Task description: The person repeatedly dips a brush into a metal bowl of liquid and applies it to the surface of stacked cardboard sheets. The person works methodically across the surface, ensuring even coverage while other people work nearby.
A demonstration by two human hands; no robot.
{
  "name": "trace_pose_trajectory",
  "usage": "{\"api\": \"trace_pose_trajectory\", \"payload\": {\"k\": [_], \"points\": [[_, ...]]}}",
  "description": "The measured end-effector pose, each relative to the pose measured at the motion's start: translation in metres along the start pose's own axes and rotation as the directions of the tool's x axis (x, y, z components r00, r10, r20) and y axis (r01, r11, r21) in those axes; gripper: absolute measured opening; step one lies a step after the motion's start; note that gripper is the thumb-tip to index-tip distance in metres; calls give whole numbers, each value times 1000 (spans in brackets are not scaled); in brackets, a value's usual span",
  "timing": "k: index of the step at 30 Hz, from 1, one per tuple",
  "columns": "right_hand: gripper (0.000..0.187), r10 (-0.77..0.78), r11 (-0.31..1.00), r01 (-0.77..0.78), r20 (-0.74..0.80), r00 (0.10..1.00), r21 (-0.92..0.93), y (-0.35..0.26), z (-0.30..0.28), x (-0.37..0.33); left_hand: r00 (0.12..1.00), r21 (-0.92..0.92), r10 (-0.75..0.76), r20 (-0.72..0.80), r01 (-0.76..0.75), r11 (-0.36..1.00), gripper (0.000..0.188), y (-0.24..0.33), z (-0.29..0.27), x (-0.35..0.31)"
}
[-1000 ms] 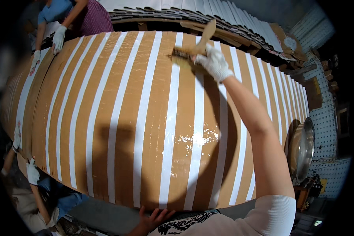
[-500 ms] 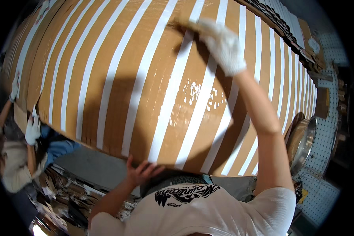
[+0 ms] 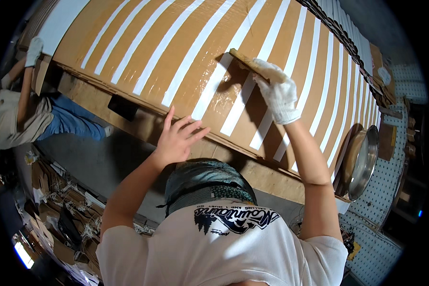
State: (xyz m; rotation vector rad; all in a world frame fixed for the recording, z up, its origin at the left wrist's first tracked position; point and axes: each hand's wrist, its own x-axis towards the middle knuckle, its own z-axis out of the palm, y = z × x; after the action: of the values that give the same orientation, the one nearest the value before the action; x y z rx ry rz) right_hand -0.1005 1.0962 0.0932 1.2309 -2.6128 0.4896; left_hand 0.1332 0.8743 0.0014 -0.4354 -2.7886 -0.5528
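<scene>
My right hand [image 3: 279, 97], in a white knit glove, is closed around the handle of a wide, flat brush [image 3: 247, 61]. The brush is over a large brown cardboard sheet [image 3: 219, 44] with parallel white strips [image 3: 183, 71]. Wet, shiny streaks show on the sheet near the brush, which casts a shadow. Bare and with its fingers spread, my left hand [image 3: 178, 141] is at the sheet's near edge, fingertips on or just over it. It holds nothing.
A round metal basin [image 3: 365, 164] stands at the right end, by a perforated panel [image 3: 390, 186]. At far left, a co-worker's gloved hand [image 3: 34, 51] is beside a white sheet [image 3: 67, 25]. Cardboard scraps [image 3: 76, 205] lie at lower left; stacked edges [image 3: 341, 40] line the far side.
My right hand and the brush have moved nearer to me. My left hand has risen to the sheet's edge. The view has shifted, and the co-worker's hand now appears beside a white sheet.
</scene>
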Motion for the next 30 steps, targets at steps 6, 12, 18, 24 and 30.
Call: {"api": "trace_pose_trajectory", "payload": {"k": [6, 12, 18, 24, 30], "points": [[55, -70, 979, 21, 240, 968, 203, -85, -11, -61, 999, 12, -32, 5, 31, 999, 70, 2, 7, -11], [38, 225, 971, -202, 213, 951, -125, 23, -26, -28, 1000, 21, -8, 0, 8, 1000, 74, 8, -1, -4], [34, 44, 996, -27, -195, 980, 89, 9, -12, -66, 1000, -9, -26, -2, 26, 1000, 74, 15, -4, 3], [24, -144, 931, 123, 36, 989, 345, -9, -36, -110, 999, 8, -31, 13, 30, 1000, 74, 16, -4, 2], [35, 297, 954, -298, -117, 948, 7, 45, -40, -101, 998, 48, 52, -28, -50, 998, 69, 28, -4, 16]]}}
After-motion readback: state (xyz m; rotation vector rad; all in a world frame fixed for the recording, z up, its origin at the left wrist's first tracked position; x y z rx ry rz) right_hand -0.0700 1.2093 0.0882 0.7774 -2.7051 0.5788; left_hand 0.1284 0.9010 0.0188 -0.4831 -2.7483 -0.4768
